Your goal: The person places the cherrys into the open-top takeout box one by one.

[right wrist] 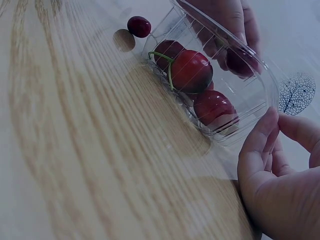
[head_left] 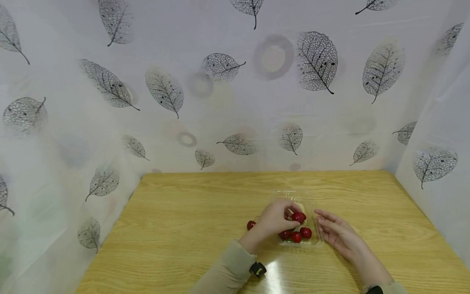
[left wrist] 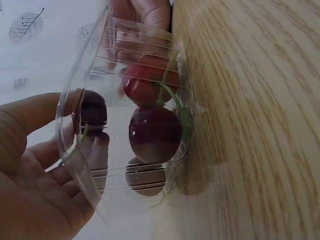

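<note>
My left hand (head_left: 275,218) pinches a dark red cherry (left wrist: 91,112) between thumb and fingers, over the inside of a clear plastic box (head_left: 312,243). Several red cherries (head_left: 296,237) lie in the near end of the box, some with green stems (left wrist: 172,92). Beside the box's right wall is my right hand (head_left: 339,237), its fingers loosely extended and the fingertips at the rim. Through the clear wall the left wrist view shows the held cherry raised above the others. Part of the held cherry is hidden by fingers.
Another cherry (head_left: 251,225) lies on the wooden table (head_left: 183,220) left of the box, partly behind my left forearm. A leaf-patterned sheet (head_left: 235,102) hangs behind the table and along both sides.
</note>
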{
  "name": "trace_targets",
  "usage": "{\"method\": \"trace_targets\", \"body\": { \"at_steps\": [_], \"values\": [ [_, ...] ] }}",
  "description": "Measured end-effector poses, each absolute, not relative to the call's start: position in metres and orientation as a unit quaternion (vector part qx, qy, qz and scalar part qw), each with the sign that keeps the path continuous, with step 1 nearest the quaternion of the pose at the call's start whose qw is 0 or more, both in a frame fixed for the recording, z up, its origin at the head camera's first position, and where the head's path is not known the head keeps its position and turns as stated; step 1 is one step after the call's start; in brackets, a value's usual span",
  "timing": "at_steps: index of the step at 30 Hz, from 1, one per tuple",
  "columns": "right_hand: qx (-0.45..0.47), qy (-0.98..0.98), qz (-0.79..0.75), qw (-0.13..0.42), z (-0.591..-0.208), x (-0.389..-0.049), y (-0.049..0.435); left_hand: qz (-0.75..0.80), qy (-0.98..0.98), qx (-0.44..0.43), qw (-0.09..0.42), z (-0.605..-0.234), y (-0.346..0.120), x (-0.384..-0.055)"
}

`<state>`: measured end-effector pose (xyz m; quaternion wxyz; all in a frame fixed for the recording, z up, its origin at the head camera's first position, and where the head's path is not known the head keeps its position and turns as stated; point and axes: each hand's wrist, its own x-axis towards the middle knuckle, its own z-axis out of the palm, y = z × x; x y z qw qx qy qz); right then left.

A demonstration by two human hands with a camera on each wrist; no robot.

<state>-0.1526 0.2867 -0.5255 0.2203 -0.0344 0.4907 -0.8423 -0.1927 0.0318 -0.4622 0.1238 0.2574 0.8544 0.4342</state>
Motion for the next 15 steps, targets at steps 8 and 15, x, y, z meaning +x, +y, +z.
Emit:
{"method": "trace_targets", "body": {
  "at_steps": [8, 15],
  "values": [
    [-0.034, 0.492, -0.841, 0.222, -0.525, -0.1535, 0.287, 0.385, 0.875, 0.268, 0.121, -0.4619, 0.0334, -0.1906],
    [-0.045, 0.476, -0.848, 0.227, -0.5254, -0.1535, 0.2873, 0.374, 0.877, 0.28, 0.115, -0.4628, 0.0329, -0.1906]
  ]
}}
